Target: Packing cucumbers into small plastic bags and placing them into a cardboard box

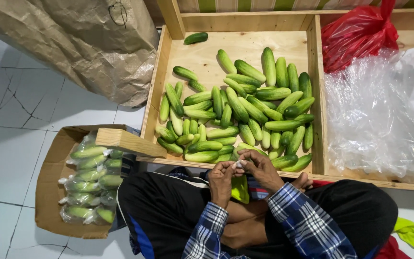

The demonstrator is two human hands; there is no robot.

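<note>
At the far left, a brown cardboard box (49,192) lies open on the white tiled floor (10,144), filled with clear plastic packs of green cucumbers (89,184). A loose pale wooden plank (130,142) rests across the box's upper corner; I judge a knock from the knee beside it could tip it onto the packs and bruise them. In the middle the person sits cross-legged, and the left hand (222,178) and right hand (260,165) meet fingertip to fingertip, both pinched closed on a small whitish scrap, perhaps tape or thin plastic (239,164), held just above the near rim of the shallow pale wooden tray (155,96). It is so small that a slack pinch could drop it among the heap of loose green cucumbers (238,112) right behind it, where finding it looks hard. To the right, a crumpled clear plastic sheet (377,115) fills the next compartment, under a red plastic bag (358,31); a sleeve could drag it.
</note>
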